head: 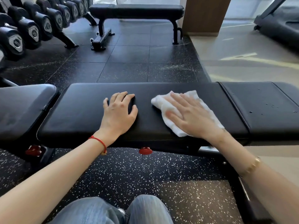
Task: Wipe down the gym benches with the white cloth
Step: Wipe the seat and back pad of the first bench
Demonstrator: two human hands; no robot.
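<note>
A long black padded bench (77,109) runs across the view in front of me. The white cloth (165,107) lies crumpled on its main pad, right of centre. My right hand (189,115) presses flat on the cloth with straight, spread fingers. My left hand (119,110) rests palm down on the bare pad to the left of the cloth, fingers spread and slightly bent, holding nothing. The bench's shorter right pad (265,107) carries a few small specks or droplets.
Another black bench pad (21,109) adjoins on the left. A flat bench (137,11) stands farther back on the rubber floor. A rack of dumbbells (32,29) lines the upper left. A wooden column (205,15) and a treadmill (278,25) stand at the upper right.
</note>
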